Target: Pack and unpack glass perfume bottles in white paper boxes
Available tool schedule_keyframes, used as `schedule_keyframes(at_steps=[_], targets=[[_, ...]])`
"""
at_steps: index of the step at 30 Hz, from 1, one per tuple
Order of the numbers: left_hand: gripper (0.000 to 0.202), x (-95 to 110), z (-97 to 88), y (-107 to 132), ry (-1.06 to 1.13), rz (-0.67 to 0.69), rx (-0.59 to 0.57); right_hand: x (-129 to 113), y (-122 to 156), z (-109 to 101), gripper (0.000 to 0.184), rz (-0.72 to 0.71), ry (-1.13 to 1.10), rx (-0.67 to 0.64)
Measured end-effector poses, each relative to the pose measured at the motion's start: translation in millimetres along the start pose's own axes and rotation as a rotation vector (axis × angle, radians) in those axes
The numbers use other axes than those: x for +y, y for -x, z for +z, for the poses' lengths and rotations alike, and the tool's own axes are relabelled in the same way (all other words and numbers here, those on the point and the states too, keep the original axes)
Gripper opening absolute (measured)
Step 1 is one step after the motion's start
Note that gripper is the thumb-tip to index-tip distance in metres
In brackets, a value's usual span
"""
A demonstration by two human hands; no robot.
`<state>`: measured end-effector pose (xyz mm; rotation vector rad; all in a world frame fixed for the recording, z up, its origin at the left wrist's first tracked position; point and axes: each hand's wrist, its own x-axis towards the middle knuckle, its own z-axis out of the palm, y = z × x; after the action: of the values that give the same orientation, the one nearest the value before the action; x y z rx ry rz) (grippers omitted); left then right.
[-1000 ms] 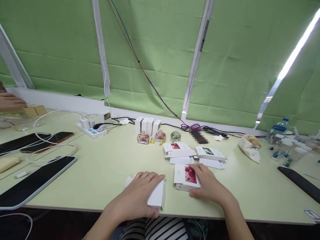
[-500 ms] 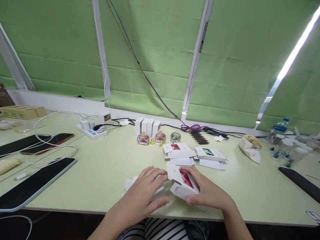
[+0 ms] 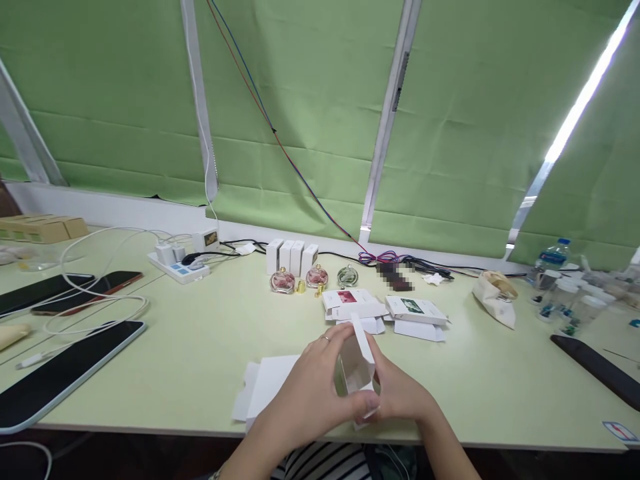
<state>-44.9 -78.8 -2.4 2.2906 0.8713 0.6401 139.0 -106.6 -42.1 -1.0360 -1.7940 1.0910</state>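
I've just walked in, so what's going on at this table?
A person's left hand and right hand hold an open white box between them, its inside showing. Another white box lies on the table, partly hidden by the left arm. Farther back are three round bottles, two pinkish and one green.

Open box (image 3: 365,345): smooth matt white card. 3 bottles (image 3: 283,281): glossy, glass-like. Caps (image 3: 301,287): shiny gold, metal-like. Tabletop (image 3: 195,360): smooth, faint sheen. Blinds (image 3: 310,87): matt creased cloth. Tablet screen (image 3: 75,373): glossy.
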Motion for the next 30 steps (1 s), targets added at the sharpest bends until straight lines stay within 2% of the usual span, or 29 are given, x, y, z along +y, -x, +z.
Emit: schedule_keyframes(at_steps=[3,5,8,10,12,14,18,23,30], targets=[[0.076,5.9,4.7,-1.7,0.003,0.000,0.035,-4.9,7.2,-9.3,0.122,0.068,0.072,-0.006],[0.071,9.9,7.0,-4.1,0.019,0.024,0.049,-13.6,15.9,-16.0,0.121,0.035,0.128,0.039],[0.067,13.3,11.2,-8.9,0.033,0.040,0.047,-32.9,30.9,-20.0,0.091,-0.232,0.181,0.261],[0.068,13.8,15.5,-11.7,0.041,0.048,0.060,-45.2,38.1,-17.9,0.072,-0.305,0.283,0.342],[0.074,13.2,20.3,-12.9,0.061,0.052,0.083,-53.2,41.1,-14.6,0.056,-0.220,0.455,0.315],[0.082,11.6,24.3,-12.4,0.097,0.024,0.110,-55.1,40.2,-12.5,0.050,-0.087,0.587,0.281],[0.100,6.5,27.2,-8.9,0.230,-0.063,0.080,-47.2,33.5,-14.7,0.061,0.041,0.577,0.254],[0.109,1.5,28.7,-6.1,0.352,-0.050,0.051,-38.8,28.8,-23.1,0.085,0.109,0.464,0.206],[0.111,1.7,31.8,-3.8,0.405,-0.018,-0.019,-30.5,21.0,-26.1,0.102,0.025,0.223,0.038]])
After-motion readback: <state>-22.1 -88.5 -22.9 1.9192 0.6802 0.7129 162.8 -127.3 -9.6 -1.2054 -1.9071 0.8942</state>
